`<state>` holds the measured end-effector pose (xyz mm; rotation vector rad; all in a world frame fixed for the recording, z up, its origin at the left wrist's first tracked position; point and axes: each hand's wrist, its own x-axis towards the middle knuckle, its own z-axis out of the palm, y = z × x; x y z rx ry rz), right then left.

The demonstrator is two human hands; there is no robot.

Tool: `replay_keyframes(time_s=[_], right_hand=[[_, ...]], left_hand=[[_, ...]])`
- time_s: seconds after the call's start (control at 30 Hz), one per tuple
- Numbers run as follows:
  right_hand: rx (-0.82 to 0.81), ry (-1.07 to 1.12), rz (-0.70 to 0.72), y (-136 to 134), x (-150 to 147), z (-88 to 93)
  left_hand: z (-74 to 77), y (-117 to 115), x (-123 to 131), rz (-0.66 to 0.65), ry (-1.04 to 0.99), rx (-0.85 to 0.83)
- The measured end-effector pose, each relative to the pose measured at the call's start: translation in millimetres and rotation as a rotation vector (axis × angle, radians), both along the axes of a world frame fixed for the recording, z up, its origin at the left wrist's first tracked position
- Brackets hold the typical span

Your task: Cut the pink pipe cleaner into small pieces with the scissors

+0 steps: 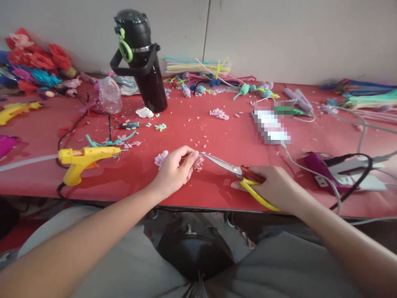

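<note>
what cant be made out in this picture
All in the head view:
- Whatever the left hand may pinch: too small, partly covered by its fingertips.
- How the right hand threads the handles of the scissors: its own back covers this.
- Details of the white object: pixelated.
- Rest of the purple object: cut off by the left edge.

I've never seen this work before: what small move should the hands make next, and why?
Perhaps a small snip: the right hand holds scissors whose tips point at the pinching left hand, with small pink pieces lying beside it.
</note>
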<state>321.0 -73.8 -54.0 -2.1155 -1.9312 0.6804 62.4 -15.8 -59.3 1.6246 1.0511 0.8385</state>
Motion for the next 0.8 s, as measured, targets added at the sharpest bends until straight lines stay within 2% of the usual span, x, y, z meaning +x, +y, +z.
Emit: replay_keyframes(time_s=[0.07, 0.13, 0.27, 0.37, 0.47, 0.57, 0.67, 0.8], right_hand=[[0.006, 0.005, 0.001, -0.1, 0.0, 0.3], [0.010, 0.002, 0.001, 0.1, 0.1, -0.3], [0.014, -0.012, 0.009, 1.2, 0.3, -2.1], [0.015, -0.005, 0.013, 1.9, 1.0, -2.7], [0.011, -0.007, 0.014, 2.0, 2.3, -3.3], [0.005, -0.023, 0.016, 1.4, 2.8, -3.2], [0.003, -0.024, 0.018, 0.9, 2.2, -1.3], [-0.008, -0.041, 0.020, 0.8, 0.9, 1.1]], left_hand=[[4.1, -2.3, 0.2, 0.003, 0.015, 0.017], [12.8, -4.5, -4.4, -0.003, 0.073, 0.119], [36.6, -0.9, -33.4, -0.066, 0.333, 0.634], [46.5, 11.0, -60.0, -0.031, 0.557, 0.807], [44.5, 24.2, -75.8, -0.083, 0.785, 0.803], [38.6, 31.6, -80.8, -0.136, 0.925, 0.785], [36.1, 32.4, -82.6, -0.128, 0.953, 0.764], [38.8, 31.0, -82.5, -0.066, 0.861, 0.720]])
